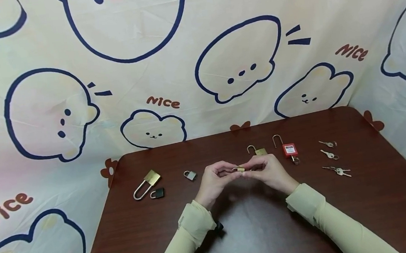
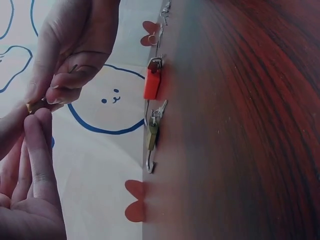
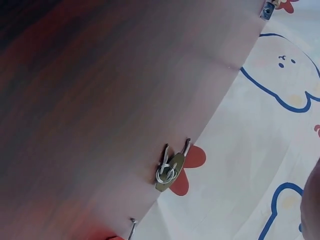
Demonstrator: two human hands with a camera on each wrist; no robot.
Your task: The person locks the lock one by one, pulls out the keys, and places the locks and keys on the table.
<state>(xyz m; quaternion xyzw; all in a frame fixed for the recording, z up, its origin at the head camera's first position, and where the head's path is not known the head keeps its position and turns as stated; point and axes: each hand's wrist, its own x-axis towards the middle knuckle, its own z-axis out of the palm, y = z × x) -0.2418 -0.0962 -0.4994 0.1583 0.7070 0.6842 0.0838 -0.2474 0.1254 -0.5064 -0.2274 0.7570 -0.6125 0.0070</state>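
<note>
Both hands meet above the table around a small brass padlock (image 1: 240, 169). My left hand (image 1: 215, 182) pinches it between thumb and fingertips from the left. From the right, my right hand (image 1: 268, 173) has its fingertips at the same padlock; in the left wrist view a thin dark ring-like piece shows among its fingers. What sits in the keyhole is hidden by the fingers. Just behind the hands lies a brass padlock (image 1: 261, 152) with its shackle open and keys in it. A red padlock (image 1: 290, 150), shackle also raised, lies to the right of that one.
On the left of the table (image 1: 126, 243) lie a long-shackled brass padlock (image 1: 152, 177), a black padlock (image 1: 159, 193) and a small grey padlock (image 1: 190, 175). Toward the right, loose keys (image 1: 329, 154) lie in a column. A printed cloth (image 1: 224, 115) hangs behind the table.
</note>
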